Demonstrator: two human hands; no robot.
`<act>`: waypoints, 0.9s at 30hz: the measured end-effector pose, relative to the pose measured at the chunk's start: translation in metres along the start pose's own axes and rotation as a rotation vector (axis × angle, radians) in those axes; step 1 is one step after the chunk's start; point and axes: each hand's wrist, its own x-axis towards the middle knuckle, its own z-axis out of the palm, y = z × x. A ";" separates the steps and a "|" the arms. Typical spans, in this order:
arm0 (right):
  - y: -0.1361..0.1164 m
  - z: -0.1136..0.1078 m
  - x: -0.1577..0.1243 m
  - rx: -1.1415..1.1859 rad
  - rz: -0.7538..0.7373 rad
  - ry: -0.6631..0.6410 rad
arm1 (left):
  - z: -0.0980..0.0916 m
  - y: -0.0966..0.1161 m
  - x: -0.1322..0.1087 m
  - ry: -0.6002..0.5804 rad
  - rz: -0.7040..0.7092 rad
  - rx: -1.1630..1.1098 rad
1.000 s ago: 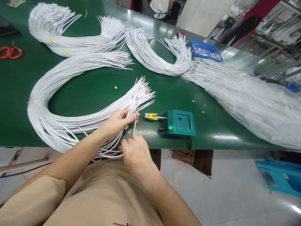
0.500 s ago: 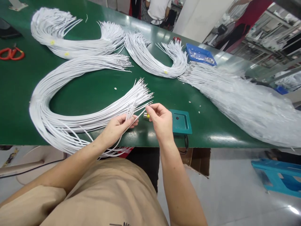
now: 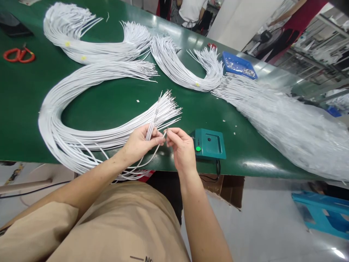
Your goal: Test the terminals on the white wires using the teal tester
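Observation:
Several white wires (image 3: 150,128) stand up out of my left hand (image 3: 143,142), which is closed around them. My right hand (image 3: 181,145) pinches the end of one white wire (image 3: 156,150) between thumb and fingertips, close beside the left thumb. That wire bows down below both hands. Behind them lies a large curved bundle of white wires (image 3: 51,112), its metal-tipped ends fanned out just beyond my fingers. To the right of my right hand sits a green device (image 3: 221,145) with a green button (image 3: 198,149) and a cable.
More wire bundles (image 3: 106,52) lie at the back, near a blue tray (image 3: 237,58) of small metal parts. Orange-handled scissors (image 3: 19,55) rest at left. A plastic-wrapped wire bundle (image 3: 289,123) covers the right side. People stand beyond the green table (image 3: 109,96).
My right hand has drawn the wire end down and left, closer to my left hand. The device's green button now shows. The whole view has shifted slightly.

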 end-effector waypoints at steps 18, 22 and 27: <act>-0.003 -0.002 0.008 0.219 0.288 -0.127 | -0.002 -0.004 -0.003 -0.068 -0.008 -0.004; 0.002 -0.005 0.003 0.300 0.318 -0.102 | -0.003 -0.005 -0.002 -0.052 0.004 0.018; 0.003 -0.003 -0.001 0.202 0.195 -0.024 | -0.005 -0.006 -0.001 -0.038 0.026 0.087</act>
